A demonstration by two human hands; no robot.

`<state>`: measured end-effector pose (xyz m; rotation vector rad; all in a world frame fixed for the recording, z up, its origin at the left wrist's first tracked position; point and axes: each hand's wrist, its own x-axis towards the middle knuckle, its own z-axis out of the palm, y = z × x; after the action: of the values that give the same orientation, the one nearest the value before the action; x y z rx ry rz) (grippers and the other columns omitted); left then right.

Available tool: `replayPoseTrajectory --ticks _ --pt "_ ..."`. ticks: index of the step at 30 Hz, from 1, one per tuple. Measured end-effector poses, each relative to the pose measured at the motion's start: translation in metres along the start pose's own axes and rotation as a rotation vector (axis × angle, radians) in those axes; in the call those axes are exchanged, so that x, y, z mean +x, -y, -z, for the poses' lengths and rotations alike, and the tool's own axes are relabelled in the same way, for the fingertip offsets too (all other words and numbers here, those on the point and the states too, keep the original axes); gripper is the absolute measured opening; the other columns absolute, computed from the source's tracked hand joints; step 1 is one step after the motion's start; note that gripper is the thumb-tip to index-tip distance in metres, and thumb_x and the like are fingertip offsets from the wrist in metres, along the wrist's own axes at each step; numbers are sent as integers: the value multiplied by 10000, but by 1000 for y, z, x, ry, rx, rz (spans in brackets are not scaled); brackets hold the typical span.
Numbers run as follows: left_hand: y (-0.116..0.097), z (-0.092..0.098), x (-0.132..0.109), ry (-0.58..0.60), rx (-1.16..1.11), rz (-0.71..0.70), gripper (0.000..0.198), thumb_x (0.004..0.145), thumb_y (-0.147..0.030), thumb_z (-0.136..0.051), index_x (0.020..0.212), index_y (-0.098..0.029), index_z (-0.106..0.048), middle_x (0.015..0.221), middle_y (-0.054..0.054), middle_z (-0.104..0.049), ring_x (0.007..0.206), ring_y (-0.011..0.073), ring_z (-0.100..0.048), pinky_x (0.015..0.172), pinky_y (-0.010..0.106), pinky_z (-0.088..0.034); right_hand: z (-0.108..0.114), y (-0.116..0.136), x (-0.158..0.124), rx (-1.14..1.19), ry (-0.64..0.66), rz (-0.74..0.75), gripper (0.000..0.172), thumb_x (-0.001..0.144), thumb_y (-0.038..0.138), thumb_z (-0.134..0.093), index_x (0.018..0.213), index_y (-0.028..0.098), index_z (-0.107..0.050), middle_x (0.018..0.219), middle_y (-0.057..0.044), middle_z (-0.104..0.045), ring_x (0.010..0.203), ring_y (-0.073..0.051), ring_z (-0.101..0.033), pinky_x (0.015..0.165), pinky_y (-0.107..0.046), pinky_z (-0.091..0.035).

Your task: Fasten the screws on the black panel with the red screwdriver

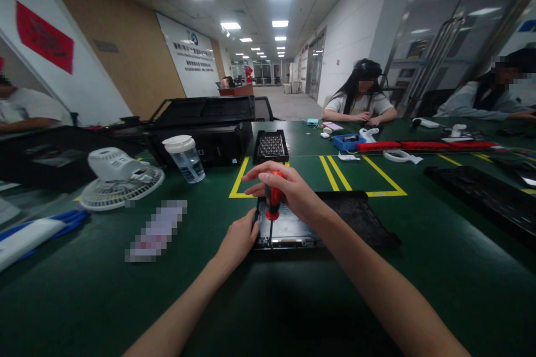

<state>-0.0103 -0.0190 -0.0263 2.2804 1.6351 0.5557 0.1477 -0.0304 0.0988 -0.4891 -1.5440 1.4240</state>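
My right hand (293, 187) holds a screwdriver (273, 201) with a red and black handle, some of its fingers stretched out to the left. The screwdriver stands nearly upright, its shaft pointing down at the left part of a flat black panel (355, 217) with a raised rim. A shiny plate (295, 228) lies within the panel's left part. At the panel's left edge, my left hand (240, 234) is closed on the rim. My right forearm hides part of the panel, and the screwdriver's very tip is hard to make out.
Beyond the panel stands a black tray of small parts (270, 146). To the left are a lidded cup (184, 159), a white fan (121, 178) and a black case (201, 142). A long black panel (486, 195) lies right. Across the table sits a person (358, 97).
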Motion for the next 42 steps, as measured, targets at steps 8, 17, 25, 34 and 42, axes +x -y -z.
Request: replayPoseTrajectory --ticks 8,17,25,34,42 --pt "0 0 1 2 16 5 347 872 -230 -374 1206 -163 -442 1013 106 -640 916 201 -614 798 286 -426 8 -8 0 232 120 -1 97 802 246 -538 792 152 -518 770 -6 -614 607 -98 -600 668 -271 -474" --pt "1 0 0 19 19 13 317 879 -238 -362 1171 -165 -463 1005 105 -635 891 203 -614 784 287 -425 10 -10 0 269 217 -8 242 829 313 -393 714 144 -523 629 9 -501 545 -100 -486 589 -255 -404" --pt "0 1 0 20 21 21 254 872 -233 -378 1086 -171 -501 938 91 -648 852 198 -623 759 275 -432 15 -9 -1 278 330 -40 206 775 312 -404 838 156 -523 728 -29 -538 633 -147 -530 652 -310 -426" --pt "0 -1 0 13 34 21 273 875 -234 -378 1122 -174 -474 917 90 -645 832 202 -627 752 280 -434 21 -11 0 274 370 -43 266 765 384 -520 878 143 -532 813 -60 -572 715 -172 -554 704 -338 -443" --pt "2 -1 1 8 46 13 269 872 -234 -381 1105 -152 -486 915 101 -648 821 207 -632 742 276 -434 20 -11 -1 285 390 -40 258 781 364 -541 912 143 -536 857 -64 -578 757 -158 -575 773 -357 -441"
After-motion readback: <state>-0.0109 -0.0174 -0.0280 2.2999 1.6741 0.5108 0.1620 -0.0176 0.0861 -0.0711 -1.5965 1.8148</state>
